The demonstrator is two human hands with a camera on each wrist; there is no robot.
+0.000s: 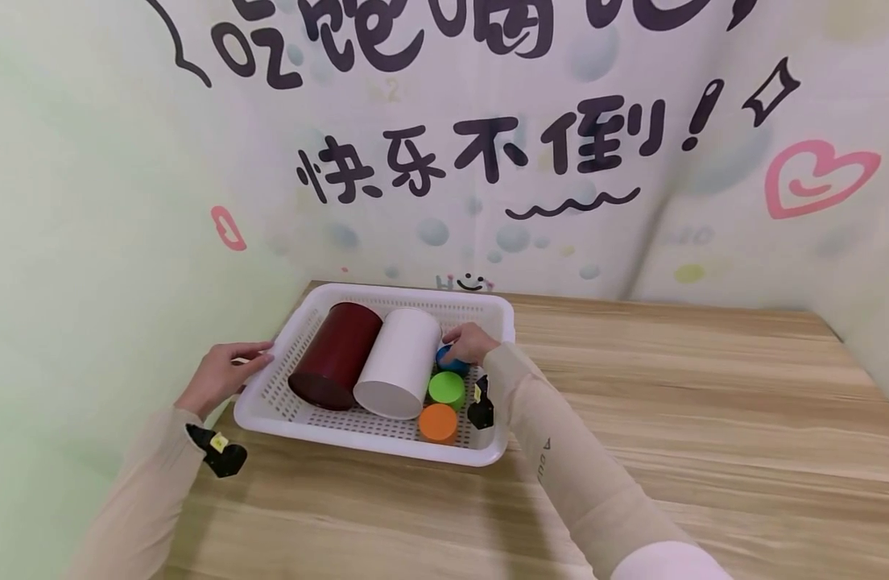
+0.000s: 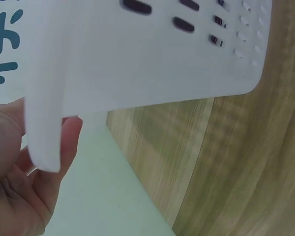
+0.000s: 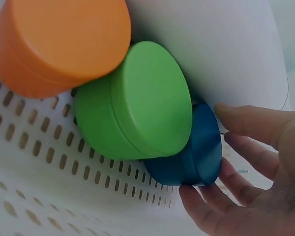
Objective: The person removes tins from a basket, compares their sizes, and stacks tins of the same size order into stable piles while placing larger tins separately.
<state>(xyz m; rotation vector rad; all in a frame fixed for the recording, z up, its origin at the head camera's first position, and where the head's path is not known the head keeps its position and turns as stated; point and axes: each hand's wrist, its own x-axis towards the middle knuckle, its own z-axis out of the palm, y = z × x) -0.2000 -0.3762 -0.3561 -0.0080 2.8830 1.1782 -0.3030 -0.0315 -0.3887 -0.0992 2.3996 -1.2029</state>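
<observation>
A white plastic basket [image 1: 372, 443] sits on the wooden table, and my left hand [image 1: 223, 372] grips its left rim. In the left wrist view, the thumb and fingers of that hand [image 2: 29, 182] lie on either side of the rim [image 2: 45, 123]. Inside the basket, at the right, my right hand [image 1: 472, 342] holds a small blue round tin [image 1: 453, 364]. The right wrist view has the thumb and fingertips around the edge of the blue tin [image 3: 206, 142]. Beside it in a row stand a green tin [image 1: 447, 388] and an orange tin [image 1: 438, 423].
A dark red cylinder [image 1: 336, 354] and a white cylinder [image 1: 399, 362] lie side by side in the basket, left of the tins. Bare wooden table [image 1: 705, 403] stretches to the right. Behind it hangs a printed cloth backdrop [image 1: 386, 242] with black lettering.
</observation>
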